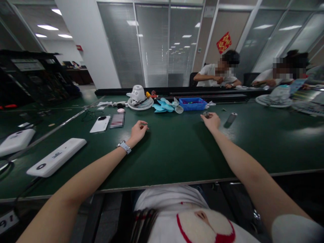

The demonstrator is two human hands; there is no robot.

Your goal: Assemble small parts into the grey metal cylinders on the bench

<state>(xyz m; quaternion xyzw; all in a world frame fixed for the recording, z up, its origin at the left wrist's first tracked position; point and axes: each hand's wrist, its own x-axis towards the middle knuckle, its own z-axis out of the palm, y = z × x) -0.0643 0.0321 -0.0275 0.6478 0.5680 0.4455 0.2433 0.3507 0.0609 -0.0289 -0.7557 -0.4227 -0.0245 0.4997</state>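
My left hand [139, 131] rests near the middle of the green table [169, 155], its fingers loosely curled and apart, with nothing visible in them. To the right, my right hand [212, 122] closes its fingertips on a small round metal part [206, 114], too small to identify. Beside that hand a silver cylinder [231, 118] stands on the tabletop. Light-blue fan blades [164, 106] lie beyond and between my hands. Left of them, a white fan motor housing [138, 93] sits on a round white grille [140, 104].
A blue bin [192, 104] holding small parts stands behind the fan blades. At left lie a white phone [100, 124], a pixelated card-like item [117, 120] and a long white device [57, 157]. Two co-workers [217, 76] sit across the table, near more fan parts [275, 96].
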